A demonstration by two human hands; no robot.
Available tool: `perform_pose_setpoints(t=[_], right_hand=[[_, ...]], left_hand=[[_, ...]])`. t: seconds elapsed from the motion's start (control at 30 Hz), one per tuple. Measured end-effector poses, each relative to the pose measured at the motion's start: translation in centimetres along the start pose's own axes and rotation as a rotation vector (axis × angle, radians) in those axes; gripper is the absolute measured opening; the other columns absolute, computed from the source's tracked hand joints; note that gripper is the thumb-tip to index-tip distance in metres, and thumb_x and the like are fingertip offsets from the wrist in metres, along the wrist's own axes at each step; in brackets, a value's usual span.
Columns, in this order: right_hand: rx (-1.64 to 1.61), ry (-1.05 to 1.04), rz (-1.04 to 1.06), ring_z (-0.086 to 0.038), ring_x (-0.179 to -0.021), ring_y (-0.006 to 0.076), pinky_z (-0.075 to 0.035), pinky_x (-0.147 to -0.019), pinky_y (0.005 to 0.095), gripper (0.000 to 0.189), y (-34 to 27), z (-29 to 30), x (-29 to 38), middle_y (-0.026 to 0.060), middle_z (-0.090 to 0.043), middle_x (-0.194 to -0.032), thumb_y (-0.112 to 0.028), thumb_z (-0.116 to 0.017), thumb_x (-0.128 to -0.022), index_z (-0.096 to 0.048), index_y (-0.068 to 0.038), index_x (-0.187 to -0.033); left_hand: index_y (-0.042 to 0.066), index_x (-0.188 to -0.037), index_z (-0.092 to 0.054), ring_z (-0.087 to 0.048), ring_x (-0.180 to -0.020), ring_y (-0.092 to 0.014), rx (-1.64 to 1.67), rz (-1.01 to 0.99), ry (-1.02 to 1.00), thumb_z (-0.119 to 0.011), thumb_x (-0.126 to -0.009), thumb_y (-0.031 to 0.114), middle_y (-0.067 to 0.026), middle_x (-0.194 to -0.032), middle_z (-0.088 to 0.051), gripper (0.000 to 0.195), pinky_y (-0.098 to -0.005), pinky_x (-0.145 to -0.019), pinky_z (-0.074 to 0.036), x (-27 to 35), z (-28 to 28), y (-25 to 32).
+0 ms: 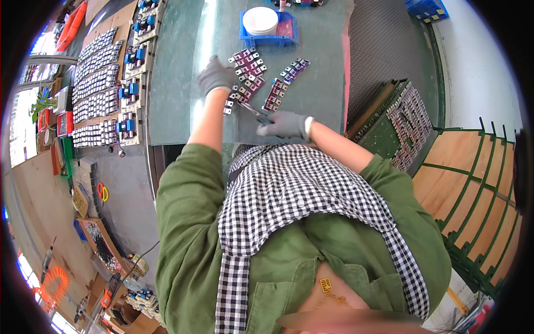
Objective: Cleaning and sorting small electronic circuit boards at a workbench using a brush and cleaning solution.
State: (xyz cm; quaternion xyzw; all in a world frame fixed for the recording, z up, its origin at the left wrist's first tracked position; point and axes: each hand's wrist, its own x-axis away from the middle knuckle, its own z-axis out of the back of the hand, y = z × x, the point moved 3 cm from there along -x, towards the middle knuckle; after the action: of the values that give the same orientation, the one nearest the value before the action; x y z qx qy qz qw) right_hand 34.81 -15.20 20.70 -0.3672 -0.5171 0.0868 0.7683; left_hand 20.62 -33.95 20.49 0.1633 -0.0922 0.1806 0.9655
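Note:
My left hand (215, 76), in a grey glove, is over the green tabletop at the left edge of a group of dark red circuit boards (249, 66) with white parts. Its fingers are bent and hidden from this angle, so I cannot tell if anything is in them. My right hand (288, 125), also gloved, grips a hand tool (262, 117) with dark handles. The tool's metal tip points up and left at the nearest boards. Just beyond that tip, a strip of boards (274, 95) lies slanted, and a purple-blue strip (295, 70) lies further off.
A blue plastic bin (269, 41) holds a round white tub (260, 21). On the left bench are rows of white parts (96, 94), blue-component boards (128, 126) and scissors (102, 192). A tray of boards (411, 121) and a green-framed wooden rack (471, 179) are at right.

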Motion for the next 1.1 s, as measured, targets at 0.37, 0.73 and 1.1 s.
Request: perform_pose_setpoints(t=[0.37, 0.73, 1.1], right_hand=[[-0.391, 0.300, 0.348, -0.051, -0.119, 0.0299, -0.036, -0.104, 0.0385, 0.060, 4.1, 2.5, 8.8, 0.0174, -0.051, -0.130, -0.046, -0.063, -0.084, -0.058, -0.005, -0.128], [-0.179, 0.198, 0.461, -0.049, -0.117, 0.0292, -0.032, -0.104, 0.0386, 0.062, 0.5, 3.4, 11.0, 0.0138, -0.052, -0.122, -0.047, -0.061, -0.082, -0.058, -0.008, -0.130], [-0.185, 0.175, 0.542, -0.049, -0.115, 0.0267, -0.032, -0.104, 0.0380, 0.055, -0.4, 2.7, 10.7, 0.0129, -0.049, -0.123, -0.036, -0.061, -0.080, -0.060, -0.009, -0.127]], left_hand=[[0.000, -0.114, -0.063, -0.067, -0.079, -0.018, 1.127, -0.068, -0.466, -0.063, -0.085, 0.010, -0.0118, -0.096, -0.068, 0.031, -0.0330, -0.069, -0.056, -1.6, -1.9, 1.1], [-0.003, -0.116, -0.057, -0.065, -0.081, -0.015, 1.424, -0.159, -0.781, -0.062, -0.089, 0.006, -0.0089, -0.098, -0.066, 0.029, -0.0285, -0.074, -0.056, 8.6, 6.1, 2.9], [-0.002, -0.118, -0.056, -0.064, -0.084, -0.014, 1.485, -0.160, -0.725, -0.062, -0.088, 0.005, -0.0080, -0.098, -0.065, 0.031, -0.0280, -0.075, -0.055, 9.6, 6.6, 0.7]])
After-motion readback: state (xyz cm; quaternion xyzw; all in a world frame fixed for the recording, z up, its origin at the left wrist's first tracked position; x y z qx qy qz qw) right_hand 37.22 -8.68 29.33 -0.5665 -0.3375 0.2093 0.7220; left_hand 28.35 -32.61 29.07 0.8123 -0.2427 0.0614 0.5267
